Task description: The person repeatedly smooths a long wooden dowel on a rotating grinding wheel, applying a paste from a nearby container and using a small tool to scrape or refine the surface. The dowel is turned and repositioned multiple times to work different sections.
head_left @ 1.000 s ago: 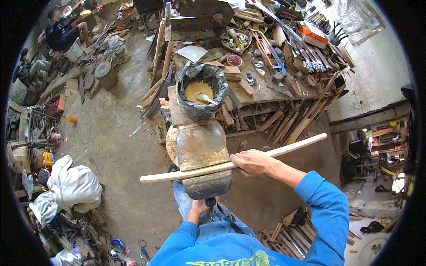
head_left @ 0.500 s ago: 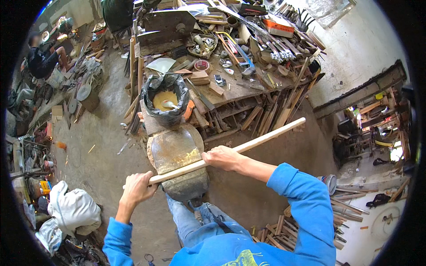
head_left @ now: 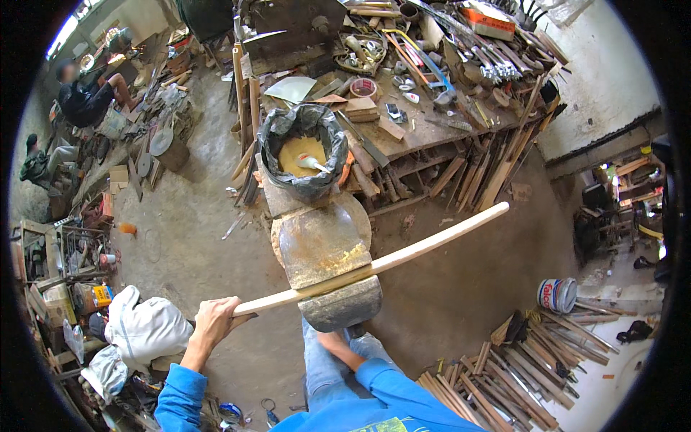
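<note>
A long pale wooden stick [head_left: 432,243] lies aslant across a worn, rounded block [head_left: 342,306], rising to the right. My left hand [head_left: 214,320] is closed round the stick's left end. My right hand [head_left: 332,341] is down at my lap, close under the block's near edge, and its fingers are hidden there. Yellowish dust clings to the block's top [head_left: 324,248] beyond the stick. Just past it stands a container lined with a black plastic bag [head_left: 270,155], holding tan powder [head_left: 291,153] and a white bottle [head_left: 311,162].
A cluttered workbench [head_left: 446,137] stands ahead, with a tape roll [head_left: 363,88], wood blocks [head_left: 361,109] and a blue-framed saw [head_left: 432,68]. Several wooden strips [head_left: 497,381] lie at the lower right beside a paint bucket [head_left: 557,294]. A white sack [head_left: 147,324] sits at left. Other people [head_left: 83,97] sit at far left.
My right hand has let go of the stick and moved down to my lap under the block. My left hand still grips the left end. The view has shifted.
</note>
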Motion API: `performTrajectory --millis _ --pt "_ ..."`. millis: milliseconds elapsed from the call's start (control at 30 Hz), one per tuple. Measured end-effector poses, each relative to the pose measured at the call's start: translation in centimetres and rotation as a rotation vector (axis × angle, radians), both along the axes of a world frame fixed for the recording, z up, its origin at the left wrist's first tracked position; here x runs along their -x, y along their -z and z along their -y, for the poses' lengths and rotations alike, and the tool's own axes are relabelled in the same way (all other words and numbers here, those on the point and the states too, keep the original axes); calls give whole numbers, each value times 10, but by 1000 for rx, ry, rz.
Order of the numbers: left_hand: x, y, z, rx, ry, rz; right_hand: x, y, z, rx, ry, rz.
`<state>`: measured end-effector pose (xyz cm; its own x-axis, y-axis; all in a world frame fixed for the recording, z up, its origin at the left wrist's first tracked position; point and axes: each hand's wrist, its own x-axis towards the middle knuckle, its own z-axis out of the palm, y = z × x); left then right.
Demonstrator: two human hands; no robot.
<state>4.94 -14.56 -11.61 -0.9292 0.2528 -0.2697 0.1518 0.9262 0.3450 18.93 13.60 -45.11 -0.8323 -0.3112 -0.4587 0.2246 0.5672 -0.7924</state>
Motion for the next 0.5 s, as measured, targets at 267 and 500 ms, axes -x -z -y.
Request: performTrajectory --millis 267,500 --pt "-8 -21 12 -86 -1 9 48 -98 49 350 1003 672" --pt "-6 -15 11 -18 -4 20 64 -70 -17 -297 483 336"
